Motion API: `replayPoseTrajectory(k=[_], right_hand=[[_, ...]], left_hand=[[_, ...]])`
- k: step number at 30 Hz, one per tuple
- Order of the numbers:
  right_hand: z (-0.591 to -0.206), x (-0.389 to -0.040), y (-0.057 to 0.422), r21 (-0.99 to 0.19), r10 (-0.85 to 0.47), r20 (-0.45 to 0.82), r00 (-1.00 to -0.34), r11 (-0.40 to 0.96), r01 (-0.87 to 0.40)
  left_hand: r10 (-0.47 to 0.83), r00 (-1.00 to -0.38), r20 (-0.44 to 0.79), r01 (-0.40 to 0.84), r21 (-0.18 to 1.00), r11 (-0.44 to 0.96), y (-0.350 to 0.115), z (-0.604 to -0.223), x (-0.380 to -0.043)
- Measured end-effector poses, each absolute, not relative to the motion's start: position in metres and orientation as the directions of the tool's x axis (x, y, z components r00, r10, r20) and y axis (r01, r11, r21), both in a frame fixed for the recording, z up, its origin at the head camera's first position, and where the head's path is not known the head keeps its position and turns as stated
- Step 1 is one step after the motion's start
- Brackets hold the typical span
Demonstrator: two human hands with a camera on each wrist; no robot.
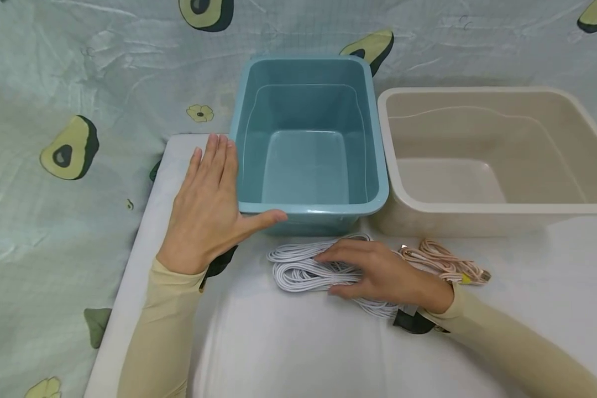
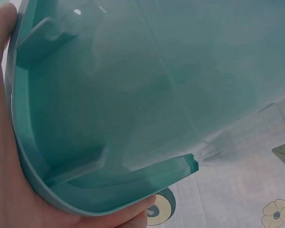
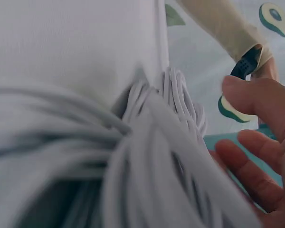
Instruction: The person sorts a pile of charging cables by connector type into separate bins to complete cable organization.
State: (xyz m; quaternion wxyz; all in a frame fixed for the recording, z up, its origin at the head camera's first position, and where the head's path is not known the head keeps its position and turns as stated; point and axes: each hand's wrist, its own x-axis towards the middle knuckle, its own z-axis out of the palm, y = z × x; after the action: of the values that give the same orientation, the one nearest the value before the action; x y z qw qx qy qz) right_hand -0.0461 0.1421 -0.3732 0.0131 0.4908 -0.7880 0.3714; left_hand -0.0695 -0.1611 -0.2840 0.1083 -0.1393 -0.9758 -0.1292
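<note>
My left hand [image 1: 205, 207] lies flat along the left corner of a blue plastic bin [image 1: 313, 209], its fingers straight on the left rim and the thumb stretched across the front rim. From below, the left wrist view has the hand along the bin's rounded outer lip [image 2: 61, 204]. Bundles of white cable [image 1: 298, 276] lie on the table in front of that bin. Over them is my right hand [image 1: 378, 271], thumb and fingers spread apart. In the right wrist view the fingers [image 3: 247, 166] are beside the cable loops [image 3: 152, 156], not closed round them.
To the right of the blue bin stands a wider beige bin [image 1: 502, 208], bare inside. A pinkish cable bundle [image 1: 443, 262] with a yellow tag lies before it. The white table [image 1: 298, 354] ends at the left, next to avocado-printed cloth [image 1: 25, 232] that also hangs behind.
</note>
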Motion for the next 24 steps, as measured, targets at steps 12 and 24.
replayPoseTrajectory(k=[12,24], right_hand=[[-0.385,-0.04,0.141,-0.54,-0.754,0.321,-0.573,0.352,-0.765],[-0.384,-0.036,0.139,-0.475,-0.766,0.282,-0.578,0.412,-0.777]], left_hand=[[0.248,-0.939,0.238,0.302,0.225,0.926,-0.16,-0.283,-0.07],[0.249,-0.939,0.237,0.303,0.232,0.924,-0.16,-0.284,-0.07]])
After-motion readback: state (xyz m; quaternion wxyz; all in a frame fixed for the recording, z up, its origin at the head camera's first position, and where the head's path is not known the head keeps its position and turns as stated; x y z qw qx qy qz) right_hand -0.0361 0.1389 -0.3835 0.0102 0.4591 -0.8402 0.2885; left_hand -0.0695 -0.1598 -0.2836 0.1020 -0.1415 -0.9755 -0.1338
